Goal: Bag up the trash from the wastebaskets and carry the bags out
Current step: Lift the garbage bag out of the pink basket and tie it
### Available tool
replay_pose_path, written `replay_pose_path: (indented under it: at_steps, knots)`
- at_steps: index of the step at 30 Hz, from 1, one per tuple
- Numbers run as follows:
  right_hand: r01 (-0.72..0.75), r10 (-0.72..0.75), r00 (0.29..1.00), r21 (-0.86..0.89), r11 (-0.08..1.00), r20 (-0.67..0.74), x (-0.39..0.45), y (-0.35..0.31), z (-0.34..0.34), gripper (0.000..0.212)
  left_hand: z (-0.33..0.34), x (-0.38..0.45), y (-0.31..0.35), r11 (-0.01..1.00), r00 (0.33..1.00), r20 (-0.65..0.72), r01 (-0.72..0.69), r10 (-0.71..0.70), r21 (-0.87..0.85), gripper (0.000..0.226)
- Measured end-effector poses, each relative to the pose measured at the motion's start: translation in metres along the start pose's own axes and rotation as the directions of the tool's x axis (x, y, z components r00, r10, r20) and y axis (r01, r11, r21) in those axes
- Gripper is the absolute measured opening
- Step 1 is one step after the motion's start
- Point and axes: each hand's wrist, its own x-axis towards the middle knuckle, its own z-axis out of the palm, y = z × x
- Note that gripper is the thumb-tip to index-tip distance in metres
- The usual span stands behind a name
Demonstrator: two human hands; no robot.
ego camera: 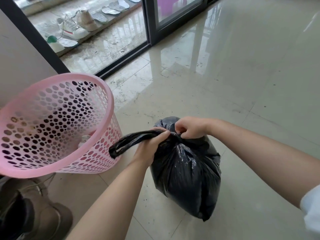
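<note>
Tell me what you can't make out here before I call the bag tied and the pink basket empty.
Only the head view is available.
- Knot on the black trash bag: covered by the left hand and right hand gripping its neck.
- Bag contents: hidden by opaque plastic.
- Bottom of the pink wastebasket: partly blocked by its own near wall; something pale shows inside, too unclear to name.
- Boot: cut off by the frame's lower-left edge.

Full black trash bag (186,174) stands on tiled floor (242,84). Left hand (149,144) grips one bag handle; right hand (187,128) pinches the gathered neck. Pink perforated wastebasket (52,125) just left, tilted.
</note>
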Motion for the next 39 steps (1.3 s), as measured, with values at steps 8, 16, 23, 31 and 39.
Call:
replay_pose_path:
  at_steps: [8,16,23,31,39]
  knots:
    - [0.093,-0.198,0.973,-0.591,0.801,-0.115,-0.013,-0.003,-0.016,0.025,-0.001,0.015,0.047,0.797,0.979,-0.203,-0.098,-0.032,-0.596,0.051]
    - [0.090,-0.248,0.955,-0.640,0.763,-0.161,-0.024,0.027,0.026,0.023,0.001,0.007,0.025,0.994,0.971,-0.234,-0.018,0.043,0.106,0.059]
    - [-0.001,-0.113,0.982,-0.609,0.793,-0.149,-0.030,0.045,0.049,0.020,0.006,0.004,0.015,0.824,0.969,-0.247,0.134,0.007,0.550,0.053]
    - [-0.047,0.001,0.993,-0.379,0.924,-0.120,-0.037,0.053,0.032,0.030,0.002,0.001,0.072,0.680,0.994,-0.111,0.096,-0.021,0.727,0.021]
    - [-0.122,0.121,0.992,-0.280,0.952,-0.021,-0.029,0.042,-0.009,0.031,0.025,-0.012,0.140,0.737,0.962,-0.105,-0.122,0.253,0.664,0.026]
